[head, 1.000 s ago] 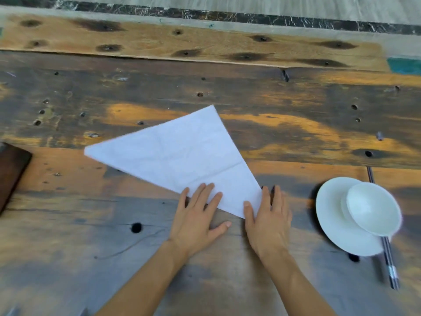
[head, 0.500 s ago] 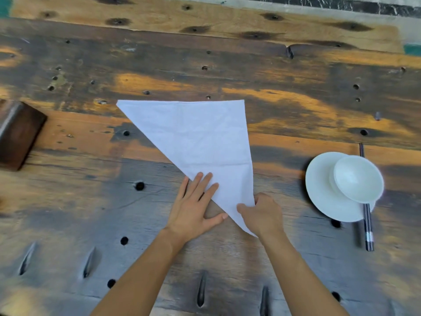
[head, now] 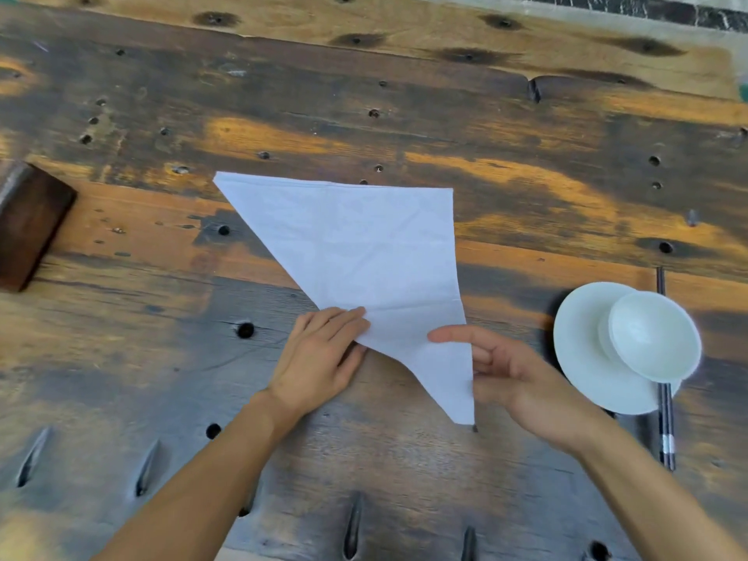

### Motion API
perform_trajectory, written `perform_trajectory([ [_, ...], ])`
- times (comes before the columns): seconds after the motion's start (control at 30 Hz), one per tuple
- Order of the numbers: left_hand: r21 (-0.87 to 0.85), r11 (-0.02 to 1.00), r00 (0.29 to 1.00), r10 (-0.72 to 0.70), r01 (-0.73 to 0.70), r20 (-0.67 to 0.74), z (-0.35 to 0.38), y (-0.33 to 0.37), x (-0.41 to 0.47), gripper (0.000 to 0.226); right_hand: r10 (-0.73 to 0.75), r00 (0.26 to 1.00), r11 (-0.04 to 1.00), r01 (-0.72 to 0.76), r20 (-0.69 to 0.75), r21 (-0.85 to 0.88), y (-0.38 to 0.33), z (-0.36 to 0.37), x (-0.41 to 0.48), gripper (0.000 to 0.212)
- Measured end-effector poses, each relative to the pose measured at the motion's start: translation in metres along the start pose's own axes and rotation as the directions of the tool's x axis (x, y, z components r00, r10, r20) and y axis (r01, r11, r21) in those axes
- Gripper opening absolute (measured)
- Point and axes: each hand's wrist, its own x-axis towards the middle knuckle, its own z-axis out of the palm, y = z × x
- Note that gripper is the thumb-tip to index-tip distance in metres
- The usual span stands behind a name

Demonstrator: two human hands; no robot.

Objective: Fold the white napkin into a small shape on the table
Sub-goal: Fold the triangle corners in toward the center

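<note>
The white napkin (head: pixel 364 253) lies on the wooden table (head: pixel 506 188) as a flat triangle. Its long top edge is far from me and one point faces me. My left hand (head: pixel 324 354) lies flat with fingers together, and its fingertips press the slanted left edge. My right hand (head: pixel 514 370) pinches the near point, thumb on top and fingers behind the right edge. That point is raised a little off the table.
A white bowl (head: pixel 653 336) sits on a white saucer (head: pixel 583 358) just right of my right hand. Dark chopsticks (head: pixel 667 431) lie under them. A dark wooden block (head: pixel 28 228) lies at the left edge. Holes and slots dot the tabletop.
The napkin has turned so its top edge runs level. My right hand went from lying flat to pinching the near point and lifting it. My left hand's fingers drew together.
</note>
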Motion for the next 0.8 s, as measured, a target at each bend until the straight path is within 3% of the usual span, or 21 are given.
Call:
perform_trajectory([
  [0.1,-0.038,0.999,1.0,-0.018,0.018,-0.001,-0.006,-0.005,0.005,0.036,-0.038,0.997,0.982,0.051,0.074,-0.182,-0.014,-0.011,0.009,0.06],
  [0.17,-0.075,0.996,0.999,-0.053,0.053,-0.002,-0.009,-0.007,0.009,0.035,-0.134,0.991,0.935,0.119,-0.022,-0.335,-0.021,-0.014,0.017,0.049],
  [0.27,-0.106,0.992,0.998,-0.068,0.069,0.015,-0.011,-0.006,0.013,0.033,-0.287,0.944,0.834,0.161,-0.164,-0.528,-0.026,-0.018,0.025,0.012],
  [0.3,-0.115,0.99,0.996,-0.082,0.084,0.02,-0.012,-0.007,0.015,0.032,-0.303,0.927,0.815,0.132,-0.222,-0.564,-0.027,-0.02,0.031,0.022],
  [0.43,-0.135,0.966,0.975,-0.224,0.222,0.003,-0.016,-0.018,0.017,0.027,-0.41,0.846,0.825,0.184,-0.341,-0.534,-0.035,-0.03,0.061,0.02],
  [0.53,-0.166,0.935,0.95,-0.311,0.312,0.032,-0.02,-0.025,0.013,0.024,-0.407,0.839,0.857,0.213,-0.361,-0.469,-0.043,-0.041,0.087,0.005],
  [0.63,-0.226,0.906,0.933,-0.353,0.358,0.066,-0.023,-0.03,0.013,0.027,-0.438,0.819,0.836,0.217,-0.372,-0.504,-0.049,-0.051,0.111,0.012],
  [0.8,-0.345,0.831,0.899,-0.422,0.436,0.12,-0.024,-0.035,0.013,0.037,-0.392,0.831,0.846,0.156,-0.396,-0.51,-0.051,-0.069,0.147,0.006],
])
